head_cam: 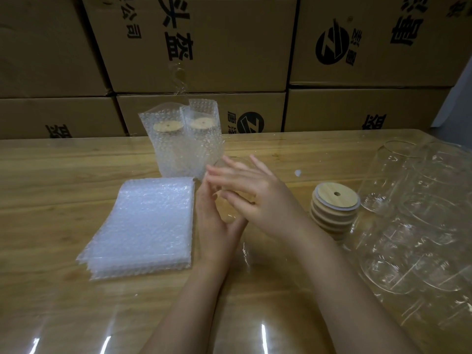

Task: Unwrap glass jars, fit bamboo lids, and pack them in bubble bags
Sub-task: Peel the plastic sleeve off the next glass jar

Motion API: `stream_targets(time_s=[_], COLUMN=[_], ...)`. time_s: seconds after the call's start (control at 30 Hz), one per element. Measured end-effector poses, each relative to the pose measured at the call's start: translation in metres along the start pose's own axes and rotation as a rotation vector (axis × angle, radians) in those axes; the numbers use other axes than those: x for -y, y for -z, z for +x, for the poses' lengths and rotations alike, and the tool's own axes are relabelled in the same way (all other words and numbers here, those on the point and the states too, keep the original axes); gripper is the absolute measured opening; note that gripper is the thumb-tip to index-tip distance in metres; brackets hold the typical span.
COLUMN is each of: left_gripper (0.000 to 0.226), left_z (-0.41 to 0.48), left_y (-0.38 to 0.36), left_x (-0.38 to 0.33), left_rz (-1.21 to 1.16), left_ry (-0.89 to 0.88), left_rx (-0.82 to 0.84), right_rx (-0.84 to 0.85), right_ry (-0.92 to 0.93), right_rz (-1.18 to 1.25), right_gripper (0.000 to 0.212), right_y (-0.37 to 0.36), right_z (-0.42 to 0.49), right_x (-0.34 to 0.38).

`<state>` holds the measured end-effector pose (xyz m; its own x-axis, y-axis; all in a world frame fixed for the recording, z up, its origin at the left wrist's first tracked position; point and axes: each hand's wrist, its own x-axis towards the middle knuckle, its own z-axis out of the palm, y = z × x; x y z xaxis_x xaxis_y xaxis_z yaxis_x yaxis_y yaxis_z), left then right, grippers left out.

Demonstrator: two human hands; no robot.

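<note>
Clear jar (226, 212) pressed between both hands, mid-table (63, 175).
Bag stack (143, 226) at left, two bagged jars (184, 144) behind it. Left hand (217, 226) and right hand (258, 195) flank the jar, fingers straight, slightly apart, flat on glass. Lid stack (334, 210) just right, wrapped jars (421, 226) far right.
</note>
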<state>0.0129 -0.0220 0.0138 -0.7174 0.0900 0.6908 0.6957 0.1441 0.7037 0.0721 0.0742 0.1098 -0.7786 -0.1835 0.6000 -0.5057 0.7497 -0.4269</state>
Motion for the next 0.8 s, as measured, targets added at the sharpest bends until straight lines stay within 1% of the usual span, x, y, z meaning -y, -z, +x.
stream_targets(time_s=[0.07,0.13,0.2,0.23,0.27,0.33,0.4,0.47,0.53,0.6,0.67,0.73,0.8], left_gripper=[0.084,0.085,0.082,0.082,0.084,0.087,0.087,0.084,0.08,0.076,0.075,0.079,0.079], left_z=[0.0,0.0,0.0,0.0,0.0,-0.001,-0.004,-0.004,-0.003,-0.003,-0.003,-0.004,-0.002], left_y=[0.001,0.001,0.0,-0.001,-0.001,-0.002,-0.002,-0.002,-0.002,-0.002,-0.002,-0.003,-0.006], left_x=[0.002,0.001,0.0,0.0,0.001,0.001,-0.001,-0.005,-0.008,-0.008,-0.008,-0.009,-0.012], left_rz=[-0.007,-0.016,-0.024,-0.016,0.001,0.045,0.093,0.142,0.194,0.227,0.214,0.168,0.102], left_ry=[0.025,0.033,0.028,0.025,0.021,0.003,-0.052,-0.116,-0.165,-0.218,-0.212,-0.143,-0.04], left_rx=[-0.038,-0.076,-0.114,-0.124,-0.119,-0.073,-0.015,0.015,0.002,0.006,0.036,0.079,0.107], right_rx=[-0.077,-0.186,-0.273,-0.283,-0.26,-0.152,-0.074,-0.051,-0.033,0.006,0.017,-0.025,-0.117], right_ry=[0.009,0.018,0.005,-0.022,-0.064,-0.153,-0.198,-0.228,-0.235,-0.214,-0.161,-0.075,0.075], right_rz=[0.094,0.105,0.045,0.005,-0.026,-0.058,-0.068,-0.083,-0.137,-0.208,-0.271,-0.306,-0.296], right_gripper=[0.02,0.013,0.016,0.018,0.022,0.034,0.046,0.055,0.06,0.06,0.056,0.049,0.035], right_y=[0.003,0.005,0.005,0.005,0.005,0.003,0.0,-0.002,-0.002,-0.001,-0.002,-0.005,-0.009], right_z=[-0.002,-0.004,-0.005,-0.005,-0.005,-0.005,-0.004,-0.003,-0.003,-0.004,-0.004,-0.003,-0.004], right_x=[-0.001,-0.003,-0.005,-0.007,-0.008,-0.009,-0.009,-0.009,-0.009,-0.009,-0.008,-0.009,-0.009])
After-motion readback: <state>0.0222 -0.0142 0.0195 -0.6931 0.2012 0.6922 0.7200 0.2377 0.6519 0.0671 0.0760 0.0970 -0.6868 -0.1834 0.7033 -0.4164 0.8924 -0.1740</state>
